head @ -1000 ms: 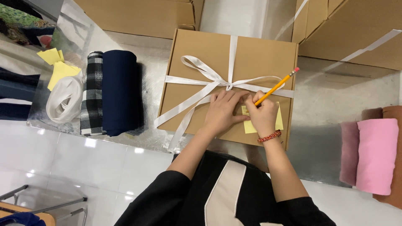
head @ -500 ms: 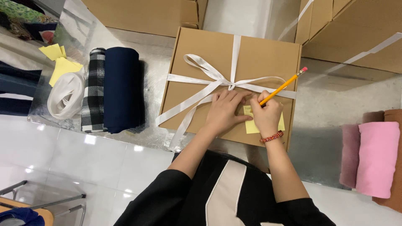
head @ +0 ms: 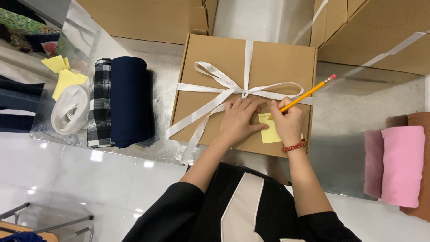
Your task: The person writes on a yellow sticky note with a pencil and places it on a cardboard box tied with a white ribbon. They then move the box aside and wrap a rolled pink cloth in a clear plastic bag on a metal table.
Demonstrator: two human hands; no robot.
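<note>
- Cardboard is the material of one flat brown box (head: 244,85), set on a shiny metal table (head: 358,112) and tied with one white ribbon (head: 233,87) knotted in a bow on the lid.
- One yellow sticky note (head: 270,131) is stuck on the lid's near right part, between the two hands; faint writing is seen at its top.
- Two more yellow notes (head: 62,74) lie at far left, beside one coil of white ribbon (head: 69,110).
- One navy fabric roll (head: 130,101) and one checked roll (head: 99,103) lie touching, left of the box.
- One pink roll (head: 403,163) lies at right.
- Larger cardboard boxes (head: 148,18) are stacked behind.
- Left hand (head: 239,118) is laid flat, fingers spread, pressing on the lid and the note's edge.
- Right hand (head: 289,123) is closed around one yellow pencil (head: 304,95), tip on the note.
</note>
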